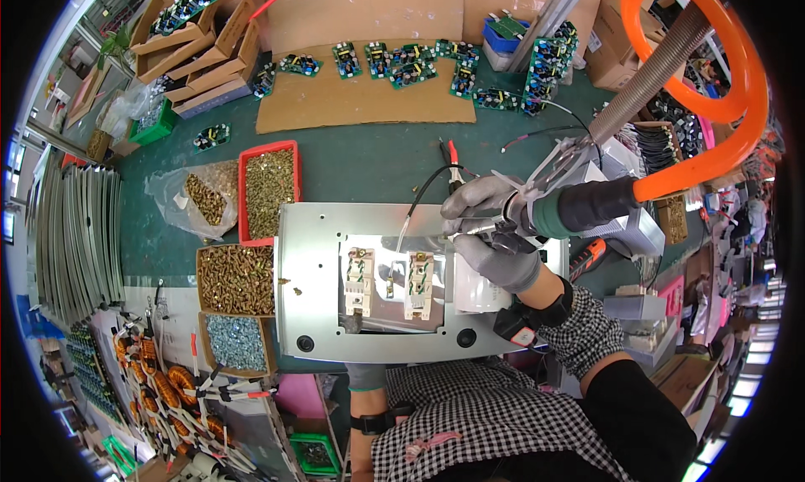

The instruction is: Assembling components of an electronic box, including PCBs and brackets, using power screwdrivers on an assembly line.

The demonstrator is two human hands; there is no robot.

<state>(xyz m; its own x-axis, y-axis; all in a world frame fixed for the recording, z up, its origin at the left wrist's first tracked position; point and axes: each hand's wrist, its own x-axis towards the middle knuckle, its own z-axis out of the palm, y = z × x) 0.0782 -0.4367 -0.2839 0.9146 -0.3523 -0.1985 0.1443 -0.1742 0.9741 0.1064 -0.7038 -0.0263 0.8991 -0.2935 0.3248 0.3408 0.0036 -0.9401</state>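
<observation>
My right hand [503,264], in a grey glove, is closed around a power screwdriver [549,214] with a green and black body and an orange hose. It is above the right part of a silver metal panel [314,314]. Two cream-coloured blocks with green markings, a left block [360,285] and a right block [419,287], are mounted in the panel's recessed middle. My left hand [366,377], also gloved, reaches beneath the panel's near edge; its fingers are mostly hidden. Loose brass screws [296,291] lie on the panel's left side.
Left of the panel stand a red bin [296,180] of small brass parts, a box of brass screws [237,277] and a box of silvery screws [239,341]. Circuit boards [411,63] line a cardboard sheet [335,105] at the back. Red-handled pliers [454,155] lie behind the panel.
</observation>
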